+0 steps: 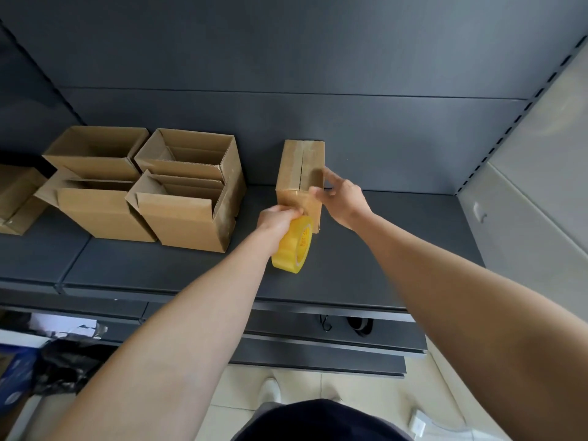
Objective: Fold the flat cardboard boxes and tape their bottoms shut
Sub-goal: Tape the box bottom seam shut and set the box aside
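1. Box point(300, 173) stands on the grey shelf point(397, 249), right of centre, its far end close to the back panel point(318, 58). Closed flaps face up; the seam runs away from me along the top.
2. Glossy tape shows along that seam and down over the near face.
3. Left hand point(278, 218) grips the yellow tape roll point(294, 246), fingers curled round its upper rim. The knuckles are against the box's near face. The roll hangs below the hand, just in front of the box.
4. Right hand point(343, 198) is at the box's near right top corner. The fingers look straight, tips on the near top edge, thumb against the right side. Motion blur hides anything finer.
5. Four open boxes point(191, 154) sit in a tight two-by-two block to the left, well apart from the box in hand. All have open tops with flaps standing.
6. One more carton point(16, 198) lies at the far left edge, partly cut off.
7. Below the shelf edge: pale floor tiles point(350, 386), a white shoe point(269, 389), a black bag point(66, 361) lower left.
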The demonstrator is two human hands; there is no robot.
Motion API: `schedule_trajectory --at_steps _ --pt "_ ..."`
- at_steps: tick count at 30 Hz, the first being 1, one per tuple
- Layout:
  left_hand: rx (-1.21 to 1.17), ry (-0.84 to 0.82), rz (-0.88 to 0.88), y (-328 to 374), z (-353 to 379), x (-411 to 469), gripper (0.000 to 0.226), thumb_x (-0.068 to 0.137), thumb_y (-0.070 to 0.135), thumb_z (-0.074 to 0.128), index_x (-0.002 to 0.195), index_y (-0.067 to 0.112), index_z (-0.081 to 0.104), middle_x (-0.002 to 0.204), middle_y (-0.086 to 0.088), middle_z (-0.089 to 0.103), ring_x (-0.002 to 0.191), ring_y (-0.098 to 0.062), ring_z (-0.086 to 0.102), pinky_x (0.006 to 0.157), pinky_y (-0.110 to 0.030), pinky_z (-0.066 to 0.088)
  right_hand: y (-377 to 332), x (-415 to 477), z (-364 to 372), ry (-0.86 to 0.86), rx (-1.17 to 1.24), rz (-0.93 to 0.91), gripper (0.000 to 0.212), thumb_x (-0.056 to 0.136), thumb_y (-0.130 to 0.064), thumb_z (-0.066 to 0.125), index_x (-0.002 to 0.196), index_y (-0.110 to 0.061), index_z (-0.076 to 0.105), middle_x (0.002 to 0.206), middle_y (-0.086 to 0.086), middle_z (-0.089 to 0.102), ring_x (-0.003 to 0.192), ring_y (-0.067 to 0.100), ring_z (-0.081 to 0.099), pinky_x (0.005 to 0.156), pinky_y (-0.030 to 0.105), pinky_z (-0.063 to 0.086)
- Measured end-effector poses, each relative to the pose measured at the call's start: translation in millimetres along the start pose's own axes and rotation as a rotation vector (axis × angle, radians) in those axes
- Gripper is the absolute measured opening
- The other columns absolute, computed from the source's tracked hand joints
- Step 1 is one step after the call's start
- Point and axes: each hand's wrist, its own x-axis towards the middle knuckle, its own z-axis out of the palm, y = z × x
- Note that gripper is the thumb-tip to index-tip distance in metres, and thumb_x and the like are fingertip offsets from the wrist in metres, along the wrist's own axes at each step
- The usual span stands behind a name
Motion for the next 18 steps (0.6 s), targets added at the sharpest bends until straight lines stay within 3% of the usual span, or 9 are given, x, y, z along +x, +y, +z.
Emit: schedule_trajectory --at_steps 3,5,7,9,12,18 --pt "0.008 0.024 -0.024 1 3 0 0.025 0.083 0.032 0.071 0.104 0.02 0.065 0.105 -0.005 0.064 0.096 -0.024 0.061 0.081 -0.034 0.048 29 -6 -10 0.132 0.014 0.124 0.028 0.098 -0.032 0.041 0.118 -0.018 0.054 0.104 0.01 0.062 0.096 0.034 0.055 0.066 0.03 0.045" --pt "0.016 0.031 -0.037 3 5 -2 0.032 0.083 0.033 0.07 0.111 0.019 0.064 0.108 -0.005 0.063 0.098 -0.025 0.059 0.08 -0.034 0.046 56 -9 -12 0.131 -0.154 0.242 0.017 0.093 -0.012 0.04 0.101 -0.008 0.055 0.098 0.014 0.06 0.091 0.036 0.053 0.068 0.032 0.047" --pt "0.011 0.039 -0.04 4 7 -3 0.035 0.084 0.033 0.07 0.115 0.017 0.063 0.109 -0.005 0.063 0.098 -0.025 0.06 0.079 -0.034 0.046 81 -12 -11 0.085 -0.3 0.321 0.025 0.09 -0.007 0.048 0.112 -0.009 0.057 0.115 0.015 0.058 0.111 0.036 0.049 0.088 0.036 0.045" --pt "0.003 0.051 -0.037 5 9 -5 0.036 0.084 0.031 0.07 0.116 0.016 0.063 0.107 -0.005 0.062 0.095 -0.024 0.059 0.077 -0.032 0.045 100 -13 -11 0.043 -0.429 0.349 0.033 0.091 -0.017 0.055 0.124 -0.01 0.053 0.128 0.012 0.051 0.125 0.033 0.038 0.097 0.039 0.038" --pt "-0.008 0.066 -0.03 5 11 -7 0.034 0.086 0.029 0.069 0.116 0.015 0.062 0.108 -0.005 0.062 0.093 -0.022 0.057 0.076 -0.031 0.044 119 -13 -10 -0.019 -0.568 0.364 0.038 0.093 -0.016 0.052 0.13 -0.011 0.048 0.133 0.011 0.047 0.129 0.032 0.033 0.099 0.041 0.035" --pt "-0.018 0.121 -0.016 6 16 -10 0.025 0.088 0.027 0.066 0.111 0.019 0.059 0.094 0.002 0.056 0.081 -0.014 0.05 0.066 -0.026 0.04 126 -11 2 -0.033 -0.574 0.371 0.049 0.09 -0.012 0.059 0.136 -0.011 0.042 0.138 0.014 0.039 0.13 0.032 0.034 0.103 0.044 0.033"
